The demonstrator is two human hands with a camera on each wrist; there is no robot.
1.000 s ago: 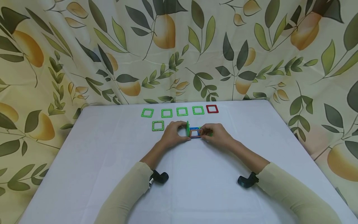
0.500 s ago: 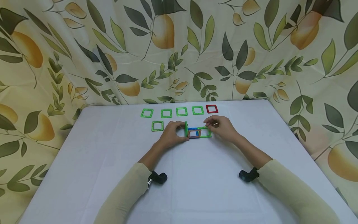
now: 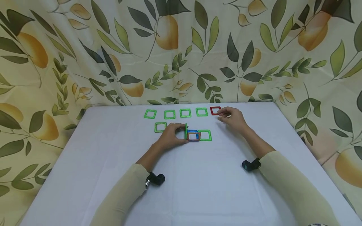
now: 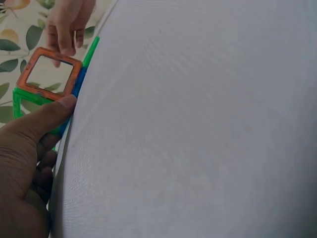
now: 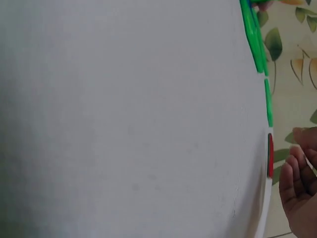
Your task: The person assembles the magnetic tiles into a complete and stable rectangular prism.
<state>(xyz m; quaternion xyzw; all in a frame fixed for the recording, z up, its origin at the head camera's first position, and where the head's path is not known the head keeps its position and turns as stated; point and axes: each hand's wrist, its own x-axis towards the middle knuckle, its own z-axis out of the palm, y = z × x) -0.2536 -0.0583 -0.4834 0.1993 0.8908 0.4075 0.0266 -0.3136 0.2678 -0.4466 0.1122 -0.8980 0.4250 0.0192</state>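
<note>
My left hand (image 3: 170, 135) grips the upright green magnetic tile (image 3: 186, 131) at the left side of a small structure, its thumb low at the near corner and fingers behind. Beside it an orange magnetic tile (image 4: 73, 74) stands upright, a blue magnetic tile (image 3: 197, 136) lies at its foot, and a flat green magnetic tile (image 3: 210, 135) adjoins on the right. My right hand (image 3: 234, 118) reaches to the back of the table, with its fingertips right at the right edge of a flat red magnetic tile (image 3: 215, 107). In the right wrist view, its fingers are loosely bent beside the red tile.
A row of flat green square tiles (image 3: 202, 108) lies along the back of the white table (image 3: 181, 188), left of the red one. Another green tile (image 3: 160, 123) lies just left of my left hand. A fruit-patterned curtain (image 3: 164, 62) hangs behind the table.
My right hand has left the structure's right side and moved back and right to the red tile, uncovering the flat green tile. My left hand stays on the upright green tile.
</note>
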